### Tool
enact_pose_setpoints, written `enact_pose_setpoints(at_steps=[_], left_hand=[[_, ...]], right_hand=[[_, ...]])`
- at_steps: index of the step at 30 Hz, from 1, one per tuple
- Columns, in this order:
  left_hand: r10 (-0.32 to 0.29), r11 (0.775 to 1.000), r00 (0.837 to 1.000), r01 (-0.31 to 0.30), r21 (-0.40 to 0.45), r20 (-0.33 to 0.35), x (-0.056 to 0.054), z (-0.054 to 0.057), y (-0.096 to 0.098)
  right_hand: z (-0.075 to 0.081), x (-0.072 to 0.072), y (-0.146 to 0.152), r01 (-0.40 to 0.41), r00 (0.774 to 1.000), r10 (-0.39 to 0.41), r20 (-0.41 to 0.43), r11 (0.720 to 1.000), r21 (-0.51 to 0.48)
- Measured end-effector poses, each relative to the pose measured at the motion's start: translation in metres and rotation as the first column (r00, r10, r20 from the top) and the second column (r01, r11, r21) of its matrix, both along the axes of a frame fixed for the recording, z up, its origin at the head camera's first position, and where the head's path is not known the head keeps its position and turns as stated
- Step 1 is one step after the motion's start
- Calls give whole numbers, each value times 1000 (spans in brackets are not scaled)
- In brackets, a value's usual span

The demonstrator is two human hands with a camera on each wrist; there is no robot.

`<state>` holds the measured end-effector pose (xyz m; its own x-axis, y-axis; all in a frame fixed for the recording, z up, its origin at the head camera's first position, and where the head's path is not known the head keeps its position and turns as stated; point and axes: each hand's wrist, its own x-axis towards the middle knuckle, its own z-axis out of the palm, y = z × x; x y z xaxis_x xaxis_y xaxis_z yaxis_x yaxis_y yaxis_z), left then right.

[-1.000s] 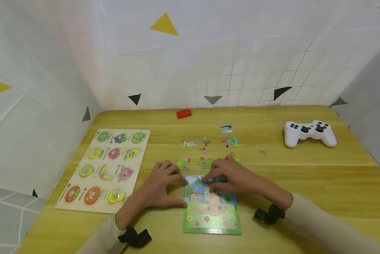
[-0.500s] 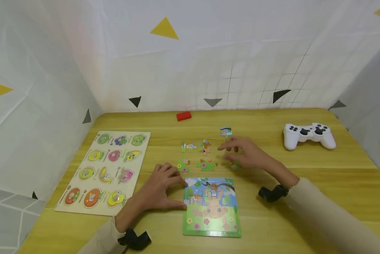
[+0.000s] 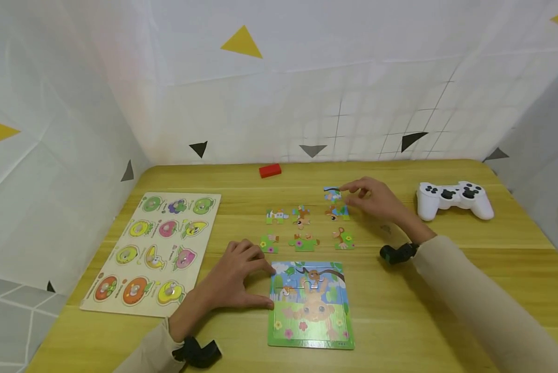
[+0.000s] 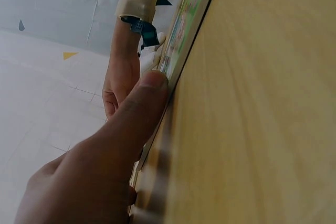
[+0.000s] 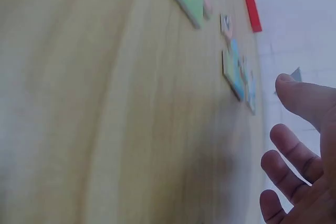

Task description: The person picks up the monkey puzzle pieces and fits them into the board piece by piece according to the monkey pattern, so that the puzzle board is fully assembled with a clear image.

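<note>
My left hand [image 3: 234,280] rests at the left side of a square jigsaw board [image 3: 311,344], thumb and index fingertip right at its edge. In the left wrist view the thumb [image 4: 131,114] lies straight against the rim. The board shows an animal picture, with fitted jigsaw pieces [image 3: 313,277] along its top. My right hand [image 3: 374,199] hovers with nothing in its grasp, its index fingertip right at the corner of a blue jigsaw piece with a branch [image 3: 332,194]. Below that finger lies a piece with an eye [image 3: 337,213]. The right wrist view shows the fingers [image 5: 286,174] spread apart.
Several more loose pieces, among them a flowered green one [image 3: 304,242], lie behind the board. A fruit peg puzzle [image 3: 164,254] takes up the left side. At the back is a red block [image 3: 270,170], and a white game controller [image 3: 455,198] lies at the right.
My right hand has left the board's top, where a bird-and-branch piece now shows fitted, and moved back and right to the loose pieces. The left hand has stayed at the board's edge.
</note>
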<state>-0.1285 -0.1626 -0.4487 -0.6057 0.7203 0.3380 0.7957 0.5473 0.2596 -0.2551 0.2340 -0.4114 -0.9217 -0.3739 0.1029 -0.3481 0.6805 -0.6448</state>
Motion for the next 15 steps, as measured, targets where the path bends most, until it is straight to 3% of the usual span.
enact_pose_setpoints(at_steps=[9,15], left_hand=[[3,1000,1000,-3,-4,-4,0,0,0],[8,1000,1000,-8,-7,-1,0,0,0]], right_hand=[[-6,-20,0,4,998,-4,68,1000,11],[-4,-26,-4,-43,995,43,94,999,7]])
